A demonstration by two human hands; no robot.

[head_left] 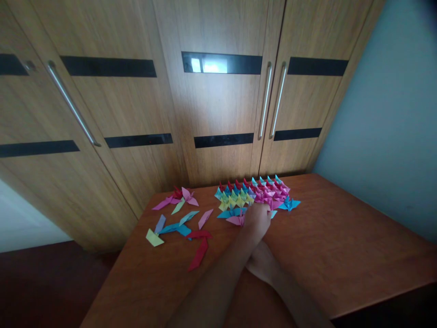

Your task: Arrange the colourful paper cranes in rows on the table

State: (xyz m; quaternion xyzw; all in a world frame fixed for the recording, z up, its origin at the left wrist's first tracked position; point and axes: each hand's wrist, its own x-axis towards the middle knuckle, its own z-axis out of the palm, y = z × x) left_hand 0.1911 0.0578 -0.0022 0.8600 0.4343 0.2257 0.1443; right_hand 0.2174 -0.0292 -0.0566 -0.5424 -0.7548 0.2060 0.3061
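Note:
My left hand (257, 221) reaches over the front row of folded paper cranes, its fingers curled together; what they hold, if anything, is hidden. A pale blue paper tip (273, 213) shows beside its fingers. Just left of it lies a pink crane (238, 219). My right hand (263, 263) rests low, partly behind my left wrist, with its fingers hidden. Beyond the hands stand close rows of cranes, with yellow ones (235, 199) at the left and pink ones (271, 191) at the right. A blue crane (289, 204) lies at their right end.
Loose folded papers lie on the wooden table (324, 246) to the left, among them a red piece (199, 254), a blue piece (175, 228), a yellow-green piece (154, 238) and a pink one (205, 218). A wooden wardrobe (221, 105) stands behind the table, with a wall (385, 136) at right.

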